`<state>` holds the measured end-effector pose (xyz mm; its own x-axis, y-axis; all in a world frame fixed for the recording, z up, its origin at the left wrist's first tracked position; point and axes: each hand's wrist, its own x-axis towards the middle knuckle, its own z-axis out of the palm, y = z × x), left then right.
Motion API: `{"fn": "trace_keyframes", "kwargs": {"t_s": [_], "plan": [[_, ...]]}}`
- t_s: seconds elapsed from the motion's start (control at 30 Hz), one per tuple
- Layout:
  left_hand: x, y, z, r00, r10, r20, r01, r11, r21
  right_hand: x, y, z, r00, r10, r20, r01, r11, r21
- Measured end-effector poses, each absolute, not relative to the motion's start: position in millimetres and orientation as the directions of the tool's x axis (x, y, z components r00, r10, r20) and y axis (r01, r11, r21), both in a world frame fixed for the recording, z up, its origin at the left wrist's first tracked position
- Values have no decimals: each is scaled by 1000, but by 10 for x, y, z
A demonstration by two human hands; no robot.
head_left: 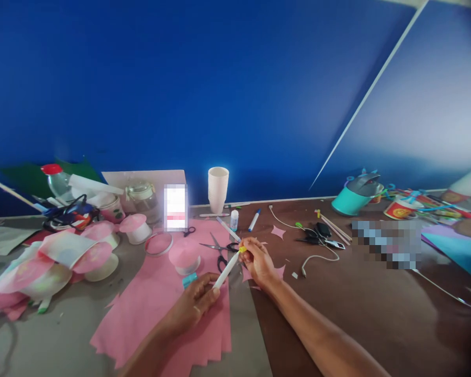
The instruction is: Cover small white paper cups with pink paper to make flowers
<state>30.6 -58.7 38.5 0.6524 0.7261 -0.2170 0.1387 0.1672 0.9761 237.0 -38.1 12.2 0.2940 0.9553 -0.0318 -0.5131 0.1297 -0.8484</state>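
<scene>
left hand (198, 299) wrapped round white marker (225, 271), right hand (256, 259) pinching its yellow end (242, 250). slipped pinch could knock scissors (219, 248).

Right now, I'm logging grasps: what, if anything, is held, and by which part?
A white pen: left grip on its barrel's lower end, right grip at its yellow end.

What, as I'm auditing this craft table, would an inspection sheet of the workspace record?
Surface: brown and grey tabletop, pink paper covering part.
Things in use: white pen with yellow end; scissors lying open beyond it.
Clutter: pink-and-white pieces heaped at left; teal bucket at right.
Grips: left grip holds the pen's nearer end; right grip pinches the yellow end.
Cables: white cable lying on the brown side; second cable running to the right edge.
Surroundings: blue wall behind; other people, nothing seen.
</scene>
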Motion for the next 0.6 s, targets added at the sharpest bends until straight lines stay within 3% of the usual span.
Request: {"fn": "trace_keyframes", "kwargs": {"t_s": [0.37, 0.53, 0.6], "plan": [[321, -586, 452, 661, 723, -201, 171, 116, 978, 2430, -362, 59, 343, 939, -5, -381, 134, -915], [337, -573, 380, 602, 786, -142, 76, 120, 990, 2381, -424, 29, 323, 944, 64, -238, 147, -960], [340, -571, 364, 558, 826, -79, 11, 88, 996, 2316, -498, 31, 265, 952, 155, -98, 186, -978]]}}
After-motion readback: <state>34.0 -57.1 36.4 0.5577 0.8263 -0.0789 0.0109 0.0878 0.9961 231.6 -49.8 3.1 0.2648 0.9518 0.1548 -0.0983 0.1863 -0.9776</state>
